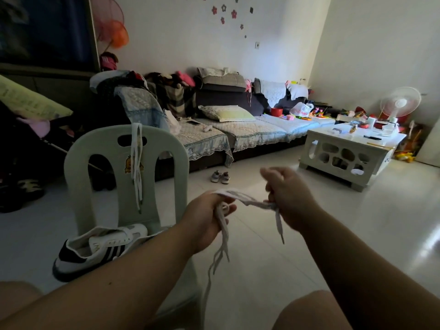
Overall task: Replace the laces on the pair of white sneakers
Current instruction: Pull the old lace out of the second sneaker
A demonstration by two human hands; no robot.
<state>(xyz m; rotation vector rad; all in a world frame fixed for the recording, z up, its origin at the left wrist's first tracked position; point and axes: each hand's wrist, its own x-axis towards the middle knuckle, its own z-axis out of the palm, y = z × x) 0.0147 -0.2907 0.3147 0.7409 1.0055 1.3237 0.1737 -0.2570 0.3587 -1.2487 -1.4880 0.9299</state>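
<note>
A: Step in hand?
B: Sorting out a loose lace [247, 201], by the look of it. Held clear of the shoes, stretched between both hands in front of the knees, ends dangling toward the floor.
A: State of the hands?
B: Both closed: left hand [209, 217] curled round one bunch of the lace, right hand [284, 186] clenched on the other bunch.
A: Old lace or new?
B: Cannot tell. Also a second lace [136, 163] draped over the back of the chair [164, 139].
A: Whereabouts of the sneakers [102, 246]?
B: Piled on the chair seat, left of the left forearm, well apart from both hands. Seemingly unlaced, though too dim to be sure.
A: Next move?
B: Probably freeing one tip, then fetching a sneaker and feeding the tip through a bottom eyelet. Calls for a fine pinch rather than a fist.
A: Brands, writing?
B: Black stripes on the sneaker side; no name readable. Yellow duck sticker [130, 164] on the chair back, no words. Red print on a plastic bag [302, 110] on the sofa [250, 132], too small to read
</note>
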